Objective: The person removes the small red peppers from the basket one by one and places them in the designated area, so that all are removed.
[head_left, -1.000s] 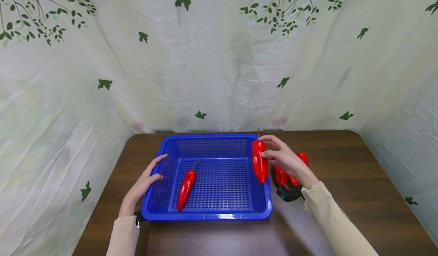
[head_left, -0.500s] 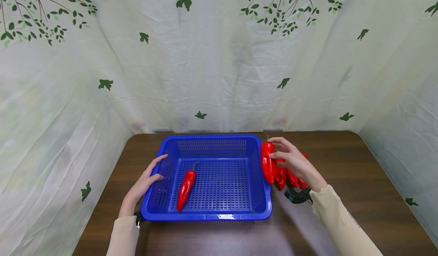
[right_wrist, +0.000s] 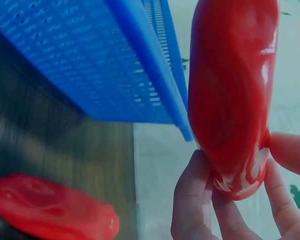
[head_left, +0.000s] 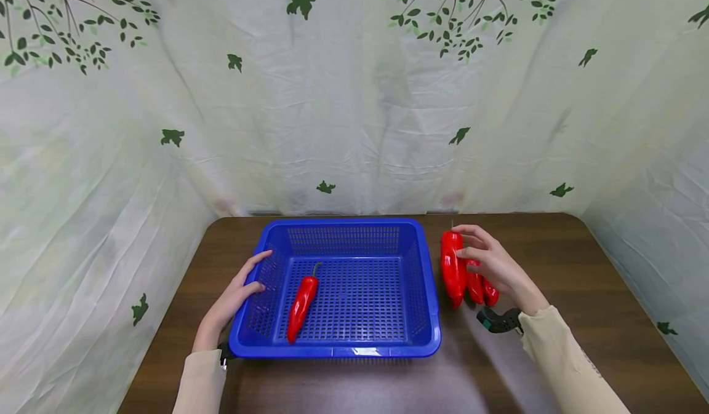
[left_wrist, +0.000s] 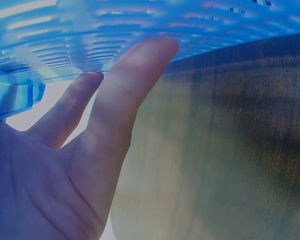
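My right hand (head_left: 490,260) pinches a red chili pepper (head_left: 452,266) near its stem end. It hangs upright just right of the blue basket (head_left: 336,350). Close up in the right wrist view, thumb and fingers hold the glossy pepper (right_wrist: 235,95) by one end. My left hand (head_left: 232,294) rests over the basket's left rim, fingers fairly straight and spread; the left wrist view shows the thumb (left_wrist: 125,95) against the slotted wall. Inside the basket, towards its left, lies another red chili pepper (head_left: 301,309) with a curved green stem.
More red peppers (head_left: 474,285) lie on the brown wooden table (head_left: 559,278) right of the basket, partly hidden behind the right hand and held pepper. One loose pepper (right_wrist: 55,207) shows in the right wrist view. A leaf-printed cloth (head_left: 360,94) hangs behind the table.
My right hand has carried the held pepper rightward, from over the basket's right rim to beside the peppers on the table. The left hand, basket and pepper inside stay put.
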Available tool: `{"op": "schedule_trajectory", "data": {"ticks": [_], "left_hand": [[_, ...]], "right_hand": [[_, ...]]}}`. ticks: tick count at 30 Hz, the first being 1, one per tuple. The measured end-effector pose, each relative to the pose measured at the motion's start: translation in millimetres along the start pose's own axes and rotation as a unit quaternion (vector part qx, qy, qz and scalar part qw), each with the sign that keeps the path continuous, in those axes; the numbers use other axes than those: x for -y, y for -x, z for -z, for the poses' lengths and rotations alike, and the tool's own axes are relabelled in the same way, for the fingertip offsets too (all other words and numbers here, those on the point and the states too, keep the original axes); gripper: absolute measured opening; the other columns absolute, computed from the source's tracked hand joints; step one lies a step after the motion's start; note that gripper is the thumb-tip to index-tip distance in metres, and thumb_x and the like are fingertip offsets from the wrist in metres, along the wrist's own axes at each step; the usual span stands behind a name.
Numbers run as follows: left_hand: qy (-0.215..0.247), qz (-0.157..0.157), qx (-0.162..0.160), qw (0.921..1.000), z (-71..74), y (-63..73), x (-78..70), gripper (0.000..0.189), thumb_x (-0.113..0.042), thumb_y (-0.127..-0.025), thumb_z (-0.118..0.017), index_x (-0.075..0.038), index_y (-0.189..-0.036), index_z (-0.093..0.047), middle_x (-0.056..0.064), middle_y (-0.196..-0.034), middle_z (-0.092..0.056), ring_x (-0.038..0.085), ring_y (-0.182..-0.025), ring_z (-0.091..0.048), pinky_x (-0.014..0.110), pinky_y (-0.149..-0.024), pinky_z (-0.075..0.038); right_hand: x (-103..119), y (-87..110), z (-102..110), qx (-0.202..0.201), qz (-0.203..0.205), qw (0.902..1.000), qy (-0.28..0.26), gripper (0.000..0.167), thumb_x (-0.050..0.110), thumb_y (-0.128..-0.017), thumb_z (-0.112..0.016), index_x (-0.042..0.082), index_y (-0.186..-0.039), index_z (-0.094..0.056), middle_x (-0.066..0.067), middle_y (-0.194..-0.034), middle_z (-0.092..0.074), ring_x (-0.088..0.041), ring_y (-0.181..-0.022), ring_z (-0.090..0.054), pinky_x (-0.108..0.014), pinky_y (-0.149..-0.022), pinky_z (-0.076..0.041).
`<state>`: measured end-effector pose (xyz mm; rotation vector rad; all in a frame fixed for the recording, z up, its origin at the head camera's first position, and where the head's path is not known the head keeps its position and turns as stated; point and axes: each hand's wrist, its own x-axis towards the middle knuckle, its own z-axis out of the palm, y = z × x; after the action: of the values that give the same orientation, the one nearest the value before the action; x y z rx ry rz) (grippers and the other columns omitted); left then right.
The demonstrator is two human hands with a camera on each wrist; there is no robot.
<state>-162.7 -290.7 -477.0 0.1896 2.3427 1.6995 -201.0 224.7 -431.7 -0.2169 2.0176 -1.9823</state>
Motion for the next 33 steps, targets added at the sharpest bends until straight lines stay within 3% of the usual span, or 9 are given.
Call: {"op": "schedule_trajectory", "data": {"ticks": [5, 12, 19, 33], "left_hand": [[0.0, 0.002, -0.001, 1.0, -0.2, -0.5, 0.2, 0.064, -0.003, -0.093, -0.045, -0.021, -0.151, -0.022, 0.018, -0.157, -0.004, 0.05, -0.135, -0.017, 0.069, -0.097, -0.028], [-0.004, 0.004, -0.002, 1.0, -0.3, -0.6, 0.6, 0.064, -0.004, -0.094, -0.045, -0.021, -0.151, -0.023, 0.018, -0.157, -0.005, 0.05, -0.134, -0.018, 0.068, -0.097, -0.03], [-0.004, -0.001, -0.001, 1.0, -0.1, -0.7, 0.8, 0.064, -0.004, -0.093, -0.045, -0.021, -0.151, -0.023, 0.019, -0.157, -0.005, 0.05, -0.134, -0.018, 0.069, -0.096, -0.03], [-0.008, -0.004, 0.002, 1.0, -0.1, -0.8, 1.8, 0.064, -0.004, -0.093, -0.045, -0.021, -0.151, -0.023, 0.018, -0.157, -0.005, 0.05, -0.135, -0.018, 0.068, -0.097, -0.029]], "right_hand": [[-2, 4.8, 8, -0.002, 0.005, 1.0, -0.005, 0.043, 0.005, -0.094, -0.052, 0.007, -0.135, -0.04, -0.014, -0.13, -0.045, -0.021, -0.103, -0.056, -0.038, -0.082, -0.051], [-4, 9.9, 16, -0.02, -0.001, 0.9995, 0.023, 0.051, 0.009, -0.092, -0.056, 0.009, -0.139, -0.036, -0.021, -0.14, -0.034, -0.027, -0.113, -0.046, -0.041, -0.085, -0.05], [-6, 14.7, 25, -0.028, 0.001, 0.9993, 0.023, 0.049, 0.01, -0.092, -0.055, 0.014, -0.138, -0.038, -0.019, -0.14, -0.035, -0.023, -0.111, -0.048, -0.04, -0.084, -0.05], [-16, 21.9, 46, -0.018, 0.033, 0.9992, -0.013, 0.041, 0.005, -0.095, -0.052, 0.016, -0.134, -0.042, -0.002, -0.124, -0.049, -0.016, -0.103, -0.056, -0.035, -0.08, -0.053]]}}
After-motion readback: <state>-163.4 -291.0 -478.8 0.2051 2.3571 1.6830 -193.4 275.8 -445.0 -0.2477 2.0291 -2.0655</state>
